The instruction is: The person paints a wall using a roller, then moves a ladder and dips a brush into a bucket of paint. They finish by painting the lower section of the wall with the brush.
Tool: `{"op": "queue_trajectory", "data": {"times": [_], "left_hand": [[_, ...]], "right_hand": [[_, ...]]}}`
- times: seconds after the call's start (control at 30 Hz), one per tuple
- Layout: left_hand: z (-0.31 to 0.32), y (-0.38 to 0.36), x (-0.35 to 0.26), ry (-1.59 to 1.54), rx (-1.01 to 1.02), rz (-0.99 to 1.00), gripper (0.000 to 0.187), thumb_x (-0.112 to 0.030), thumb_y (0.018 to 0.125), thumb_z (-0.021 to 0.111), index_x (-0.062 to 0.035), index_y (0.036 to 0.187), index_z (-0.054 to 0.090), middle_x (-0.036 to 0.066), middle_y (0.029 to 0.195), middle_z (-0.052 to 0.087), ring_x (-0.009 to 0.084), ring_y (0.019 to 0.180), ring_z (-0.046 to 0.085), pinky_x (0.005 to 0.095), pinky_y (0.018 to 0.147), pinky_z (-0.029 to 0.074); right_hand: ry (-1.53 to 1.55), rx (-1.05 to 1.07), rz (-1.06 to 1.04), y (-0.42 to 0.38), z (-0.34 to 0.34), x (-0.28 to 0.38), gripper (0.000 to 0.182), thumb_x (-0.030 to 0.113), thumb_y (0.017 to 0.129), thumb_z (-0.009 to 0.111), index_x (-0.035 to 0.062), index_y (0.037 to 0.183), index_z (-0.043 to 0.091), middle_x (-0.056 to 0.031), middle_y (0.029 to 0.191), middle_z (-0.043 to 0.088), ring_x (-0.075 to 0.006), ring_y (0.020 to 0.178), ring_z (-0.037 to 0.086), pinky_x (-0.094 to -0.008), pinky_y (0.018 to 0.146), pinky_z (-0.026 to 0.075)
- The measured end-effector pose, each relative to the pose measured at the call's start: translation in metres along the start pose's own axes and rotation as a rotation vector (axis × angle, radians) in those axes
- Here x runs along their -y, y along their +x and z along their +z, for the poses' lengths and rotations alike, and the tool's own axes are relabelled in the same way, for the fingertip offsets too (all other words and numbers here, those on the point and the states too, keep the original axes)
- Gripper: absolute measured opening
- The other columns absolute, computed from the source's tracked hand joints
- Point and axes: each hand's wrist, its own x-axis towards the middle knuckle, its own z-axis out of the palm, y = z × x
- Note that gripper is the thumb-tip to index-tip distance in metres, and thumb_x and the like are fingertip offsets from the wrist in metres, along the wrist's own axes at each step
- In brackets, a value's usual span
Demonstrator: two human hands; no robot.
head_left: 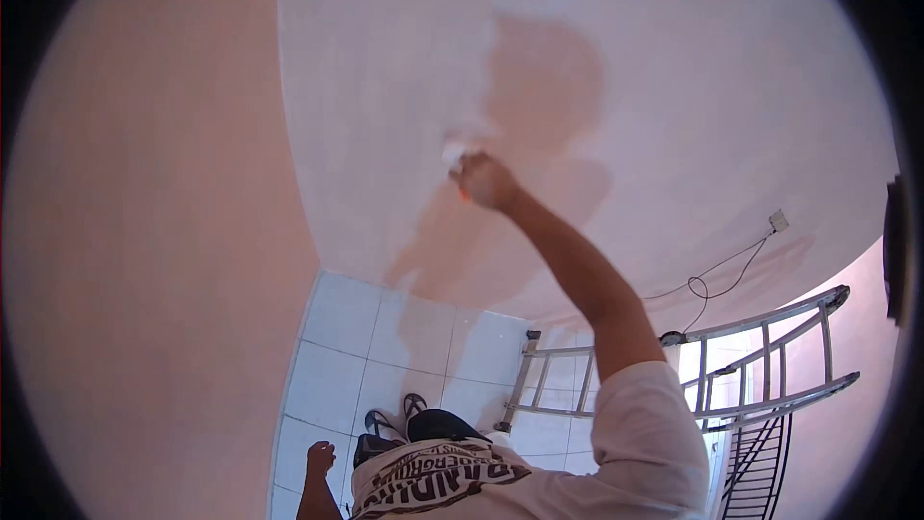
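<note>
My right arm reaches up and forward to the pale wall. At the wall, my right hand is closed around a small, motion-blurred tool with a whitish front; a bit of orange shows below the fingers. Its exact kind cannot be made out. The whitish part appears to be against the wall. Down by my left side hangs my left hand, its fingers loosely bent and apart, with nothing visible in it. My shadow falls on the wall around the right hand.
A metal ladder stretches across the lower right. A cable runs from a wall socket behind it. Another wall meets the corner at left. Tiled floor lies below, near my sandaled feet. Dark metal bars show at lower right.
</note>
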Motion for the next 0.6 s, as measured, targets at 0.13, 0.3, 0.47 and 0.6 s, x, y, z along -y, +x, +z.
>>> {"op": "queue_trajectory", "data": {"times": [0.13, 0.3, 0.47, 0.6], "left_hand": [[0.011, -0.021, -0.018, -0.018, -0.094, 0.037, 0.032, -0.016, 0.083, 0.065, 0.0009, 0.111, 0.066, 0.016, 0.089, 0.069, 0.021, 0.069, 0.069, 0.0328, 0.052, 0.051], [0.005, -0.007, 0.014, 1.381, 0.163, 0.586, 0.027, -0.025, 0.074, 0.078, -0.0063, 0.091, 0.068, 0.012, 0.087, 0.069, 0.0298, 0.087, 0.067, 0.043, 0.072, 0.054], [0.026, -0.004, 0.003, 0.939, 0.142, 0.405, 0.03, -0.023, 0.077, 0.076, -0.005, 0.099, 0.067, 0.013, 0.086, 0.068, 0.0286, 0.078, 0.068, 0.042, 0.062, 0.053], [0.056, -0.013, -0.03, -0.001, -0.006, -0.036, 0.036, -0.017, 0.084, 0.065, 0.0015, 0.115, 0.063, 0.016, 0.089, 0.068, 0.0231, 0.066, 0.068, 0.0335, 0.047, 0.049]], "right_hand": [[0.213, -0.025, 0.136, 0.002, -0.021, -0.026, 0.016, 0.018, 0.088, 0.058, 0.0116, 0.097, 0.069, -0.0134, 0.094, 0.067, -0.0317, 0.093, 0.065, -0.0443, 0.082, 0.052], [0.026, -0.36, 0.42, 0.016, -0.238, -0.157, 0.019, 0.018, 0.084, 0.064, 0.018, 0.103, 0.069, -0.007, 0.102, 0.068, -0.0306, 0.092, 0.066, -0.0415, 0.08, 0.053], [-0.359, -0.471, 0.509, 0.012, -0.327, -0.172, 0.025, 0.021, 0.085, 0.068, 0.0075, 0.106, 0.068, -0.0144, 0.109, 0.066, -0.0314, 0.094, 0.065, -0.0394, 0.084, 0.054], [-0.445, -0.145, 0.428, -0.03, -0.16, -0.156, 0.025, 0.017, 0.087, 0.058, 0.0052, 0.109, 0.063, -0.0162, 0.109, 0.064, -0.0314, 0.095, 0.064, -0.0416, 0.078, 0.055]]}}
